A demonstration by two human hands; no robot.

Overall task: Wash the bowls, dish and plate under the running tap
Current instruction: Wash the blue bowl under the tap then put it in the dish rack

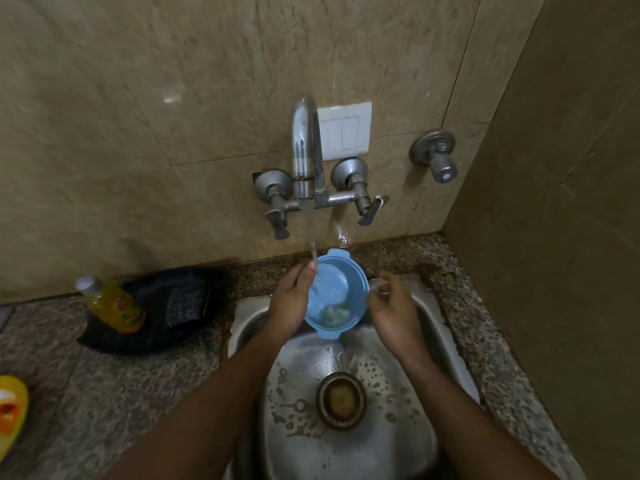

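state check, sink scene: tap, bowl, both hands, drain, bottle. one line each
tap: running, stream falls into the bowl
blue bowl: tilted over the sink, water spilling off its lower lip, residue inside
left hand: grip on the bowl's left rim
right hand: fingers loosely curled beside the bowl, holding nothing
sink: wet, spotted with droplets
drain: strainer in place
yellow bottle: capped, leaning

The sink (426,341) is dull brushed steel, wet and spotted with droplets and grime, and its drain (341,400) looks like tarnished, brownish metal. Above the sink, the tap (306,147) is glossy chrome against polished, faintly veined stone wall tiles (138,116), while the blue bowl (337,296) under the stream is smooth matt plastic. Around the sink the counter (138,393) is speckled granite, and left of it stands a clear glossy plastic bottle (116,306).
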